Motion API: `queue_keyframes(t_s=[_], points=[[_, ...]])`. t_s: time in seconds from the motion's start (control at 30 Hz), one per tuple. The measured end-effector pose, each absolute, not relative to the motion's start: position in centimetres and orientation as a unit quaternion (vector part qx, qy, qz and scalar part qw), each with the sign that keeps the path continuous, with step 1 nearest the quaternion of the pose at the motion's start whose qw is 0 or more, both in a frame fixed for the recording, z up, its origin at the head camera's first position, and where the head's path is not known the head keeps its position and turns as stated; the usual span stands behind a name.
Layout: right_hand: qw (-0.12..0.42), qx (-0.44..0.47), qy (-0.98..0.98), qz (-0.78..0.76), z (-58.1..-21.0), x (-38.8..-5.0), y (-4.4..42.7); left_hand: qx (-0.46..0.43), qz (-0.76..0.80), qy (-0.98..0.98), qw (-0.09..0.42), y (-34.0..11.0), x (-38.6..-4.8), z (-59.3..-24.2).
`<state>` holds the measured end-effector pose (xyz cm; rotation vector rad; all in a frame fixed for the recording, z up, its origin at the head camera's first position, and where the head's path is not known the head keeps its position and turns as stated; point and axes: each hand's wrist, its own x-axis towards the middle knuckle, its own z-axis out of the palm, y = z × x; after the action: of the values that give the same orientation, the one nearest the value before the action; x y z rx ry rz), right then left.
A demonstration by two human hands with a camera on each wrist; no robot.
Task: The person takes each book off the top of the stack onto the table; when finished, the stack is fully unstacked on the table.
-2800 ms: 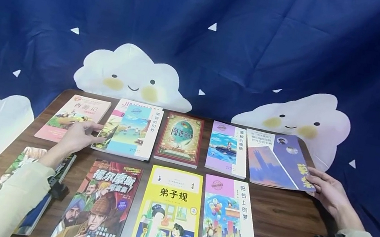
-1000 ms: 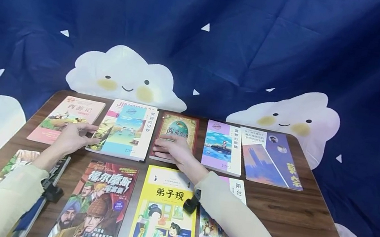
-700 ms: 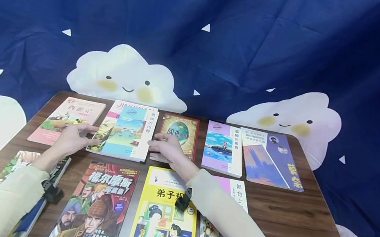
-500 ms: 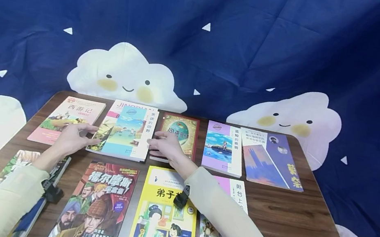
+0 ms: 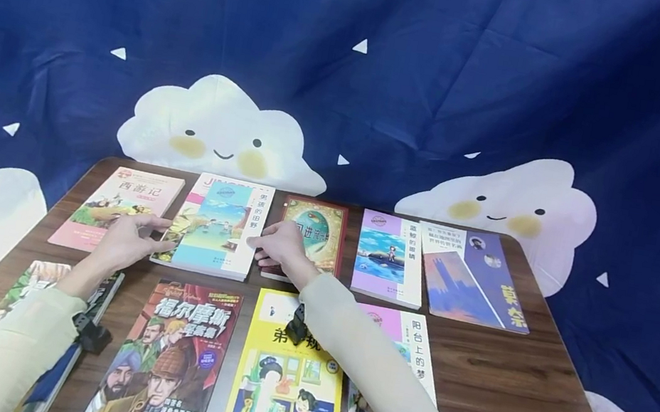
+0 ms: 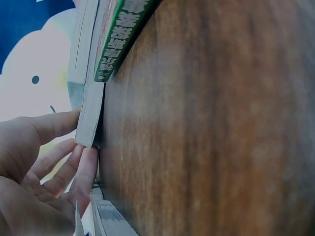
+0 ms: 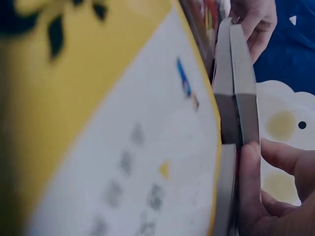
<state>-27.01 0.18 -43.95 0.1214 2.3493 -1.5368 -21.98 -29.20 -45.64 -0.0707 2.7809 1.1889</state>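
Note:
Two overlapping paperbacks lie in the back row in the head view. The upper paperback (image 5: 220,221) has a blue picture and a white side strip; the lower paperback (image 5: 184,220) shows pink and leafy artwork at its left. My left hand (image 5: 126,242) holds the lower book's left edge. In the left wrist view, its thumb lies near the book's corner (image 6: 88,123) with fingertips at the edge. At the stack's right edge, my right hand (image 5: 284,249) grips the upper book, thumb along its side in the right wrist view. This hand partly hides the red-bordered book (image 5: 326,227).
A pink book (image 5: 135,188) sits at back left; a whale-picture book (image 5: 383,258) and a purple book (image 5: 486,281) stand farther right. The front row holds a detective book (image 5: 170,354), a yellow book (image 5: 294,351) and others, on a wooden table (image 5: 514,394) before a blue curtain.
My right hand went from the purple book at far right to the stack's right edge. In the last half second the upper book slid slightly left. My left hand stayed put.

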Motion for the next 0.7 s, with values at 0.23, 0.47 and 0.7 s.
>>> queue_keyframes(t_s=[0.23,0.47,0.7], points=[[0.174,0.044,0.841,-0.511,-44.03,-27.63,0.09,-0.017,0.389,0.919,0.057,-29.23,-22.04,-45.63],[0.182,0.038,0.847,-0.498,-44.03,-27.89,0.16,-0.023,0.394,0.917,0.059,-29.30,-22.08,-45.51],[0.199,0.049,0.813,-0.546,-43.77,-27.85,0.79,-0.027,0.391,0.918,0.059,-29.18,-22.10,-45.42]])
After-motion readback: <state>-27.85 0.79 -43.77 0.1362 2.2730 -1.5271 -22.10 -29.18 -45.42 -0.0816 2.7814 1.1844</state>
